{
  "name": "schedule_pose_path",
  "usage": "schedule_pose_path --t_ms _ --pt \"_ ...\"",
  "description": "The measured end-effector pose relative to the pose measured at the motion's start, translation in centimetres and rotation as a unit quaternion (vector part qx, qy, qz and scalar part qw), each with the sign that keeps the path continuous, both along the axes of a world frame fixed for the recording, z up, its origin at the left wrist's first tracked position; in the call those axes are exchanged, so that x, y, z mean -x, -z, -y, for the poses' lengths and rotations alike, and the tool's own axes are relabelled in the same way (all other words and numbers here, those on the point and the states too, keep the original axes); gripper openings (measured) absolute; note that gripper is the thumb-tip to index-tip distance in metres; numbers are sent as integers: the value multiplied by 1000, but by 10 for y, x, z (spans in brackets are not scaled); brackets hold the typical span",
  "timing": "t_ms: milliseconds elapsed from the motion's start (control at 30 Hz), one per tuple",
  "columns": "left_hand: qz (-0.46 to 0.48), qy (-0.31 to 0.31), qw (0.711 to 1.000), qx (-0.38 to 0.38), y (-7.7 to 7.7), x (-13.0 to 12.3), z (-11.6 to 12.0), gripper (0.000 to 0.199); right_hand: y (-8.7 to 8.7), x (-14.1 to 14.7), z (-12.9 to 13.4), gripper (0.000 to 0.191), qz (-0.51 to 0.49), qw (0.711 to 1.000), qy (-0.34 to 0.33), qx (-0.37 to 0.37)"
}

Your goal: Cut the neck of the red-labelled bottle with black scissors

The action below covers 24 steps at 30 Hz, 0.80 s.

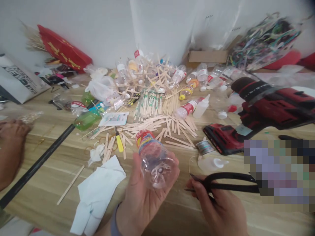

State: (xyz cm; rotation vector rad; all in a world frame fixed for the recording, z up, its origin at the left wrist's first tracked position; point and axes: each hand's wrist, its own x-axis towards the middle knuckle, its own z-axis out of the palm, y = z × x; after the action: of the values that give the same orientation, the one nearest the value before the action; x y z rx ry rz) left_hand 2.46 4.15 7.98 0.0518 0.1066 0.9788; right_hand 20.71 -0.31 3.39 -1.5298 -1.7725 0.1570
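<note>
My left hand [145, 200] is wrapped round a clear plastic bottle [157, 164] with a red, blue and yellow label. The bottle's base is tilted toward the camera, and a small mark shows at its centre. To the right of it, my right hand [219, 206] holds black-handled scissors [231, 182] near their pivot, fingers closed on them. The scissors' short tips point left, toward the bottle, without touching it. A thin wire runs from a spool [205, 146] down close to the tips.
Wooden sticks [179, 137] and several bottles [188, 108] lie beyond my hands. A red and black drill [261, 114] stands at right. White paper [98, 196] and a yellow-handled screwdriver [119, 142] are at left. Another person's hand [13, 134] rests at the left edge.
</note>
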Motion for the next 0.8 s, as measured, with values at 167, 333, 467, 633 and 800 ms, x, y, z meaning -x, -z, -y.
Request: schedule_pose_path --t_ms 167,333,467,633,800 --pt "21 29 999 -5 -2 2 5 44 -5 -2 -2 40 53 997 -40 -44" --pt "19 32 999 -4 0 3 6 48 -5 -3 -4 28 58 993 -77 -66" --pt "6 38 999 11 1 3 5 42 -3 -1 -5 23 57 993 -83 -60" --pt "-52 14 997 52 7 4 1 43 -2 0 -5 23 54 993 -86 -53" --pt "-80 -4 994 71 12 3 -3 33 -3 0 -5 23 51 993 -96 -52"
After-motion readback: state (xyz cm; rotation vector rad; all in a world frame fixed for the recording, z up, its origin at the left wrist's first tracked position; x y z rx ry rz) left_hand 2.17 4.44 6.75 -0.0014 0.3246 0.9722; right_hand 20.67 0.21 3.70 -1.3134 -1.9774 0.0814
